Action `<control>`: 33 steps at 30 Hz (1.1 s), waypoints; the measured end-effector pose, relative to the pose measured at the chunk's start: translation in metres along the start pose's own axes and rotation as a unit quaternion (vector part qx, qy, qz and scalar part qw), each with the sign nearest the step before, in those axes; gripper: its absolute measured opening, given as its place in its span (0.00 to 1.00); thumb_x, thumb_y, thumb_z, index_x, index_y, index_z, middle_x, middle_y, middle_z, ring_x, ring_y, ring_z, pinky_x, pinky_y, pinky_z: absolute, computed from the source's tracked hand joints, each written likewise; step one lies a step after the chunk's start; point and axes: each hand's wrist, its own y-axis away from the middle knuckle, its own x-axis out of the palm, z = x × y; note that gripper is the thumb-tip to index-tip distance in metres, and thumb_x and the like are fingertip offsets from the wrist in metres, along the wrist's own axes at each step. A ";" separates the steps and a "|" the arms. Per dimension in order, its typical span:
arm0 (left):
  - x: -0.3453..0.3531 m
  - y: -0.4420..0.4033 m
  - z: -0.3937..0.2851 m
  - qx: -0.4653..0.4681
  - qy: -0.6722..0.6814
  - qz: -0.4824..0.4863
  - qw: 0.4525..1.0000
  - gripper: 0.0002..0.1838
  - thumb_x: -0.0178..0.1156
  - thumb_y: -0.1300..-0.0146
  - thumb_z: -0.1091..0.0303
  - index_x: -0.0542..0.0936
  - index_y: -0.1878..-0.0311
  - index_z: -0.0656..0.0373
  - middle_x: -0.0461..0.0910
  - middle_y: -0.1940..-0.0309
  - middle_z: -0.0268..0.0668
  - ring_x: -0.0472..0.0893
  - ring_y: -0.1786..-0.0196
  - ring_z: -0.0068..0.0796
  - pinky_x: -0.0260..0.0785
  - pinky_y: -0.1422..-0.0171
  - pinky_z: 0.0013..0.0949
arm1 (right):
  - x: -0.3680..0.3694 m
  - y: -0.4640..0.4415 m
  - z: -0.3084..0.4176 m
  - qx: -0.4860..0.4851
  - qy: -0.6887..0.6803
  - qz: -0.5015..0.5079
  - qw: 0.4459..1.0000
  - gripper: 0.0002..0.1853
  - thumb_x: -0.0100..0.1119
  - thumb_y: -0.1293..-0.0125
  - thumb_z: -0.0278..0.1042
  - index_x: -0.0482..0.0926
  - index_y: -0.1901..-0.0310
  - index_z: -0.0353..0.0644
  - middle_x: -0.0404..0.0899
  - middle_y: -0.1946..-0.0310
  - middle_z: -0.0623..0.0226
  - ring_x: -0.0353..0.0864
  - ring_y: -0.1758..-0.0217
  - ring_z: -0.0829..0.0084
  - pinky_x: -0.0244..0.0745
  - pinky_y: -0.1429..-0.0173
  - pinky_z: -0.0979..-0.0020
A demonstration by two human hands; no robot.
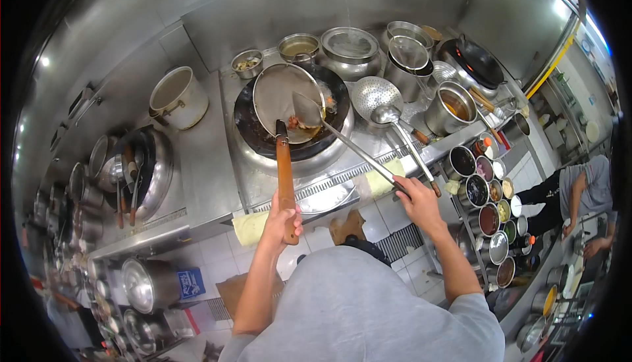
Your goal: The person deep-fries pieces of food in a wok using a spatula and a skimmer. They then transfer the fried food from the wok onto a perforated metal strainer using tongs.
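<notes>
My left hand (283,220) is wrapped round the wooden handle of a round mesh strainer (273,95), which is held over a black wok (247,128) on the stove. In my right hand (419,200) is the dark grip of a long-handled wok spatula (355,148). Its flat metal blade reaches over the strainer, near some reddish-brown food (295,123) at the lower right of the mesh. Whether the blade touches the food I cannot tell. Right of the wok, a perforated skimmer (368,95) lies with a ladle (388,115) on it, its handle running close to my right hand.
Pots and a lidded pan (350,44) line the back of the stove. A metal pot of brownish liquid (454,106) stands at right. Several sauce and ingredient containers (488,220) fill a side rack. A co-worker (586,187) is at far right. Folded cloths (250,227) lie along the front edge.
</notes>
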 end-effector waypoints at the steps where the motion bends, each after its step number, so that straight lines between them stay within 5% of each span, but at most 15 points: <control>1: 0.000 0.001 0.000 -0.002 -0.002 0.002 1.000 0.43 0.47 0.36 0.79 0.46 0.19 0.39 0.71 0.57 0.41 0.72 0.70 0.28 0.70 0.74 0.31 | 0.006 0.001 0.006 0.003 0.000 -0.001 1.000 0.21 0.64 0.34 0.26 0.78 0.40 0.46 0.81 0.62 0.59 0.83 0.62 0.53 0.77 0.60 0.57; 5: 0.001 0.004 -0.001 0.002 0.017 0.008 1.000 0.43 0.47 0.36 0.78 0.47 0.19 0.39 0.72 0.57 0.42 0.72 0.70 0.29 0.71 0.74 0.31 | 0.023 0.002 0.015 0.051 0.004 -0.030 0.998 0.20 0.64 0.35 0.25 0.79 0.41 0.44 0.82 0.62 0.57 0.84 0.61 0.53 0.78 0.59 0.59; 7: 0.000 0.008 0.000 0.008 0.025 0.007 1.000 0.43 0.48 0.36 0.78 0.46 0.19 0.39 0.72 0.57 0.42 0.72 0.71 0.29 0.71 0.74 0.32 | 0.024 0.003 0.014 0.124 -0.157 -0.074 0.977 0.19 0.62 0.34 0.25 0.79 0.42 0.42 0.84 0.55 0.52 0.85 0.54 0.50 0.79 0.51 0.57; 11: -0.001 0.011 0.002 0.002 0.011 0.010 1.000 0.46 0.47 0.37 0.78 0.42 0.18 0.39 0.70 0.56 0.41 0.72 0.70 0.28 0.70 0.73 0.32 | 0.012 -0.003 0.012 0.118 -0.138 -0.078 0.980 0.18 0.61 0.34 0.22 0.78 0.42 0.40 0.85 0.52 0.50 0.85 0.49 0.50 0.78 0.46 0.58; 15: -0.005 0.015 0.004 -0.011 -0.059 0.007 0.998 0.48 0.47 0.37 0.80 0.39 0.18 0.39 0.69 0.55 0.41 0.72 0.70 0.28 0.71 0.73 0.32 | 0.014 -0.015 0.001 0.087 -0.065 -0.072 0.992 0.18 0.62 0.34 0.24 0.78 0.42 0.40 0.85 0.56 0.50 0.86 0.54 0.52 0.78 0.49 0.59; 18: -0.008 0.010 0.009 -0.002 -0.100 -0.005 0.995 0.46 0.46 0.37 0.80 0.44 0.19 0.39 0.70 0.59 0.39 0.72 0.71 0.27 0.72 0.75 0.31 | 0.028 -0.025 -0.007 0.164 -0.189 -0.025 0.968 0.18 0.62 0.32 0.27 0.77 0.41 0.41 0.84 0.64 0.58 0.83 0.65 0.65 0.75 0.58 0.66; 20: -0.001 0.009 0.005 0.003 -0.097 -0.007 0.995 0.45 0.46 0.37 0.80 0.45 0.19 0.39 0.71 0.59 0.39 0.72 0.71 0.27 0.72 0.75 0.31 | 0.044 -0.035 -0.013 0.307 -0.356 0.039 0.882 0.18 0.61 0.30 0.31 0.77 0.39 0.45 0.78 0.72 0.69 0.73 0.71 0.79 0.67 0.66 0.73; 23: 0.006 0.006 -0.007 0.003 -0.078 -0.014 0.997 0.43 0.47 0.37 0.79 0.47 0.19 0.41 0.72 0.60 0.40 0.72 0.71 0.27 0.72 0.74 0.31 | 0.052 -0.043 -0.006 0.293 -0.375 0.057 0.878 0.18 0.60 0.29 0.32 0.75 0.38 0.47 0.73 0.74 0.76 0.66 0.73 0.85 0.60 0.70 0.76; 28: 0.010 0.004 -0.017 -0.003 0.004 -0.006 1.000 0.40 0.47 0.36 0.78 0.51 0.21 0.42 0.73 0.59 0.42 0.72 0.71 0.28 0.71 0.74 0.32 | 0.054 -0.037 0.000 0.301 -0.379 0.100 0.869 0.19 0.59 0.28 0.33 0.72 0.36 0.49 0.74 0.73 0.74 0.64 0.79 0.84 0.58 0.77 0.76; 30: 0.012 0.005 -0.018 -0.009 0.033 0.002 0.999 0.40 0.48 0.35 0.78 0.51 0.21 0.42 0.73 0.59 0.42 0.73 0.70 0.28 0.71 0.73 0.32 | 0.048 -0.030 0.003 0.349 -0.523 0.128 0.767 0.21 0.58 0.26 0.33 0.68 0.35 0.50 0.72 0.72 0.74 0.60 0.83 0.85 0.53 0.83 0.77; 33: 0.014 0.002 -0.016 -0.005 0.045 0.007 0.999 0.39 0.48 0.35 0.78 0.51 0.21 0.42 0.73 0.58 0.42 0.73 0.70 0.29 0.71 0.73 0.32 | 0.035 -0.030 0.002 0.381 -0.593 0.151 0.693 0.21 0.57 0.25 0.34 0.65 0.34 0.53 0.69 0.73 0.74 0.55 0.86 0.88 0.46 0.86 0.80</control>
